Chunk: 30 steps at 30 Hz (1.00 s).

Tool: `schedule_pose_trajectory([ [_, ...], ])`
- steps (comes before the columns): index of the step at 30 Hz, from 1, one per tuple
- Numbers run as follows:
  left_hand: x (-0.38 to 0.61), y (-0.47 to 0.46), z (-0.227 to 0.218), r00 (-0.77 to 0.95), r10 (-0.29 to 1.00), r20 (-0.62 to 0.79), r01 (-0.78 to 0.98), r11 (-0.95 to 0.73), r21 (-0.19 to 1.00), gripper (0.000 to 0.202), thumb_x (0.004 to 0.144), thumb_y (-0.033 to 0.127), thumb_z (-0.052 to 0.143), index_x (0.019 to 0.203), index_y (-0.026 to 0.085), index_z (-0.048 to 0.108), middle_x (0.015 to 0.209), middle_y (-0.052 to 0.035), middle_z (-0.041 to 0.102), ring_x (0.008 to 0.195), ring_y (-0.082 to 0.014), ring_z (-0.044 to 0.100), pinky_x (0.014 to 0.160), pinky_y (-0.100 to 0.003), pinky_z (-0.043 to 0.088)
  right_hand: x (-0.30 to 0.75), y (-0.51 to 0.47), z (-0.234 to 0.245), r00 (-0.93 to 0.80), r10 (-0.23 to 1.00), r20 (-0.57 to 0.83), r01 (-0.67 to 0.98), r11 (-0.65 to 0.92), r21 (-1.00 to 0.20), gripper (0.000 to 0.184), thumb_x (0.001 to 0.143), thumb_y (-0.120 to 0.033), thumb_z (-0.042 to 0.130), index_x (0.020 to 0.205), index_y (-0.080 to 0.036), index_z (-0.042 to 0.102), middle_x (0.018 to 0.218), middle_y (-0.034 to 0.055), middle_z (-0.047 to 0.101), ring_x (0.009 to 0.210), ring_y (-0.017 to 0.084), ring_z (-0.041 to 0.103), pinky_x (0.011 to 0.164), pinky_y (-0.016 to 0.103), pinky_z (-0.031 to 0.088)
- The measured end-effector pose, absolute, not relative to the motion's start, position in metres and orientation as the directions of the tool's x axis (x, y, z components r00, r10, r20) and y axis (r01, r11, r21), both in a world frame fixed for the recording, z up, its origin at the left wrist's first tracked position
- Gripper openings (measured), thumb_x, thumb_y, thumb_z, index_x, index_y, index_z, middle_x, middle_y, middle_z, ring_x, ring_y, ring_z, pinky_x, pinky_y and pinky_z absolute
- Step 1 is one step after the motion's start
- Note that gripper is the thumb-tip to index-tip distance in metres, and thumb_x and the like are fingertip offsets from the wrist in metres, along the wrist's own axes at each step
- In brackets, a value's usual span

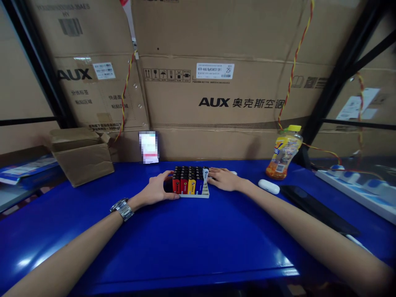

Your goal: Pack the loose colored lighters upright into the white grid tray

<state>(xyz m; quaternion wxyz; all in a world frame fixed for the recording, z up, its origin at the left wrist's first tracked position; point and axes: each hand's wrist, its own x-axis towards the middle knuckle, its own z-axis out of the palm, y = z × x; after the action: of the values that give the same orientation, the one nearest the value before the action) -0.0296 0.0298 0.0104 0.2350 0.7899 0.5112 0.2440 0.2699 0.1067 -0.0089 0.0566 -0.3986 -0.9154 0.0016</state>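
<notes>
Near the far side of the blue table (198,243), straight ahead of the person, stood a white tray (194,196) packed with lighters, and the step in hand looked to be the setting or straightening of those in its right-hand column. The left hand (158,187) curved around the tray's left end, thumb against the front corner and fingers round the back, grasping it as if to keep it steady. The right hand (225,180) lay low at the other end, palm down, its fingertips by a white lighter (205,175); with the fingers so bunched and small in view, I could not tell whether they pinched it or merely rested against it. The next move seemed to call for a light, level touch from the right hand, seating that lighter square in its row without nudging its neighbours, while the left hand bore any sideways push.

The lighters stood upright in close columns, black tops lined up toward the back. Along the front ran two red lighters (176,186), then a yellow lighter (192,187), then a blue lighter (199,187), each with small markings on its side. At the right front corner, beside the blue one, the tray's pale ribbed floor showed, and the white lighter stood farther back in that column.
</notes>
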Motion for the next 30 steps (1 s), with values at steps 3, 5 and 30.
schedule_pose_trajectory([
  [3, -0.027, 0.028, 0.012, 0.333, 0.934, 0.13, 0.693, -0.336, 0.638, 0.093, 0.06, 0.053, 0.076, 0.136, 0.018, 0.038, 0.135, -0.0186, 0.053, 0.125, -0.0365, 0.049, 0.107, -0.057, 0.026, 0.278, 0.096, -0.008, -0.684, 0.721, 0.114, 0.719, 0.692, -0.058, 0.056, 0.097, -0.053, 0.026, 0.142, -0.025, 0.043, 0.148, 0.0125, 0.041, 0.135, 0.033, 0.039, 0.106, 0.06, 0.029],
  [5, -0.028, 0.029, 0.011, 0.33, 0.933, 0.145, 0.675, -0.341, 0.654, 0.092, 0.059, 0.052, 0.077, 0.136, 0.018, 0.038, 0.133, -0.0174, 0.055, 0.124, -0.0357, 0.051, 0.107, -0.055, 0.029, 0.281, 0.093, -0.006, -0.692, 0.71, 0.132, 0.71, 0.702, -0.054, 0.058, 0.096, -0.055, 0.027, 0.143, -0.025, 0.042, 0.147, 0.0133, 0.043, 0.133, 0.034, 0.041, 0.105, 0.061, 0.028],
  [30, -0.027, 0.033, 0.005, 0.302, 0.938, 0.168, 0.769, -0.344, 0.539, 0.087, 0.067, 0.066, 0.065, 0.134, 0.017, 0.038, 0.131, -0.0187, 0.056, 0.119, -0.0382, 0.052, 0.101, -0.055, 0.033, 0.27, 0.078, 0.007, -0.327, 0.796, 0.51, 0.419, 0.606, -0.676, 0.031, 0.092, -0.044, 0.045, 0.112, -0.021, 0.05, 0.081, 0.0015, 0.057, 0.058, 0.011, 0.051, 0.046, 0.023, 0.041],
])
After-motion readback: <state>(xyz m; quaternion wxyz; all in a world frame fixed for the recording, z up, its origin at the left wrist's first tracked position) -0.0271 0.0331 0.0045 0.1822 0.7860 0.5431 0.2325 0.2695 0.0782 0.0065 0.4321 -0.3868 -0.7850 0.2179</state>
